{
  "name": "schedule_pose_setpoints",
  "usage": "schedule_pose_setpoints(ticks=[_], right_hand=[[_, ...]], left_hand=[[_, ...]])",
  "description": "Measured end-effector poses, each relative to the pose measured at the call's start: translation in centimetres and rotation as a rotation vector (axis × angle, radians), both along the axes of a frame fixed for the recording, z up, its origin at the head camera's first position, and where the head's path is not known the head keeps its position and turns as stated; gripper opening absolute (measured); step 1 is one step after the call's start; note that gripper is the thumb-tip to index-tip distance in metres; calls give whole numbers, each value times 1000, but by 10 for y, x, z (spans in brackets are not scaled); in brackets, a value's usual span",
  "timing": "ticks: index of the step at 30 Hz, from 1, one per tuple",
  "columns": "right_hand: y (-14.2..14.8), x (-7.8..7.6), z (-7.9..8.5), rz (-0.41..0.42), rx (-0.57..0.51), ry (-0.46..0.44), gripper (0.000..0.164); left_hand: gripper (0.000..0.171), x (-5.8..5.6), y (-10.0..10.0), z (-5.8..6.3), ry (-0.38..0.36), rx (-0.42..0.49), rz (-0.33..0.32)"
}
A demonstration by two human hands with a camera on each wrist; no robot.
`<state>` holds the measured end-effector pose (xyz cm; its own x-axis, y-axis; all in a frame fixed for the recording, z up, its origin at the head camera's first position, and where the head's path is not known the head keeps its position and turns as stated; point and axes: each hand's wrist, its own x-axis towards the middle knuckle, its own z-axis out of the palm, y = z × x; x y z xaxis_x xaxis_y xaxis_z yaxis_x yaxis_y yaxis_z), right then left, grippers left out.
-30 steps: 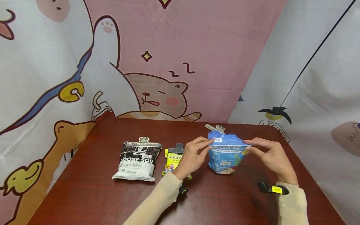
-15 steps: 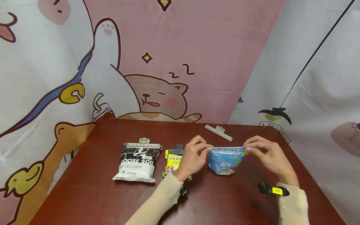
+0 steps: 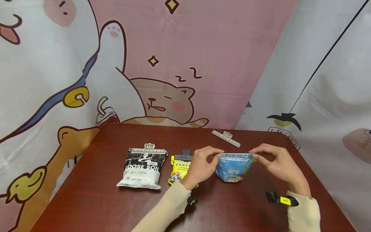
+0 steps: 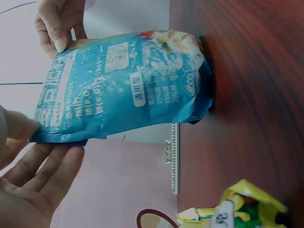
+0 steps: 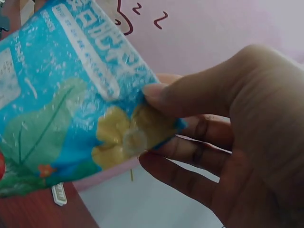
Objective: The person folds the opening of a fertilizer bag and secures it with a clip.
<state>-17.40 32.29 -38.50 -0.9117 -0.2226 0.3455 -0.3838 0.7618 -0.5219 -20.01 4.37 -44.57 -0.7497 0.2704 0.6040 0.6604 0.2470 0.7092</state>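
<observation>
A blue fertilizer bag [image 3: 233, 170] stands on the table at the right, its top folded into a straight edge. My left hand [image 3: 203, 162] pinches the left end of that edge between thumb and fingers. At the other end, my right hand [image 3: 278, 161] pinches the corner, the thumb lying on the printed front in the right wrist view. Behind the bag, apart from it, a long metal clip [image 3: 226, 138] lies loose on the table. The folded-over flap is mostly hidden behind the bag.
To the left stands a black-and-white soil bag [image 3: 142, 172] with a metal clip [image 3: 148, 150] across its top. Between it and my left hand is a yellow bag [image 3: 180, 169] with a grey clip [image 3: 184, 156], partly covered by that hand. A printed cloth hangs behind the table [image 3: 95, 206].
One second ago the bag's top flap stood up above my fingers and hid part of the loose clip. The flap is now folded down, and the whole clip shows. Both hands keep their pinch.
</observation>
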Motion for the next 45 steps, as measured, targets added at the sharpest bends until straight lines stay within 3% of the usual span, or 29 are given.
schedule_pose_setpoints(ticks=[5,9,19,27,37,45], right_hand=[[-9,4,4,6,24,68,20],[-13,5,4,20,69,126,17],[-27,-3,-2,106,42,111,15],[-30,-4,-1,106,49,123,18],[-30,-4,-3,72,-8,124,16],[-30,-5,2,79,-16,49,7]], left_hand=[[18,3,5,5,9,-101,4],[17,2,13,9,63,-197,37],[13,0,31,22,156,-373,78],[9,0,38,24,211,-353,99],[8,-4,40,24,260,-331,62],[9,-6,32,22,142,-258,4]])
